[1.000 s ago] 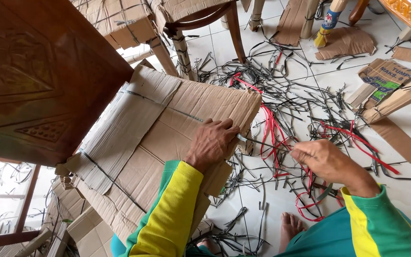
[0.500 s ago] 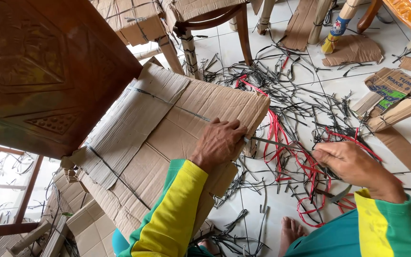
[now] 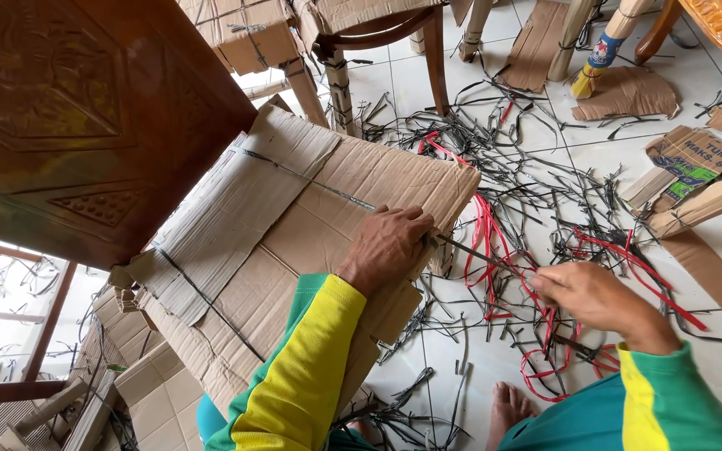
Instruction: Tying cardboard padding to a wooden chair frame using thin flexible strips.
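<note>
Head view, looking down. The left hand (image 3: 388,244) lies flat on the cardboard wrapping (image 3: 294,242) of a furniture piece, its fingers (image 3: 411,219) curled over the right-hand edge and pressing there. From under those fingers a thin black strap (image 3: 482,253) runs down and to the right, taut, to the right hand (image 3: 588,294), whose fingers (image 3: 545,280) are closed in a pinch on its far end; the exact grip is hard to make out. The strap's long axis thus lies diagonally between the two hands, continuing a dark line that crosses the cardboard from upper left. The left hand is nearer the wrapped edge, the right hand well apart from it, over the tiled floor (image 3: 511,359). Loose black and red strap offcuts (image 3: 545,209) litter the floor. At upper right stands a small blue-labelled bottle with a yellow base (image 3: 597,60); further right a flattened brown carton with a green and blue printed panel (image 3: 691,167) lies beside a wooden leg. A carved dark wooden panel (image 3: 68,108) fills the upper left.
</note>
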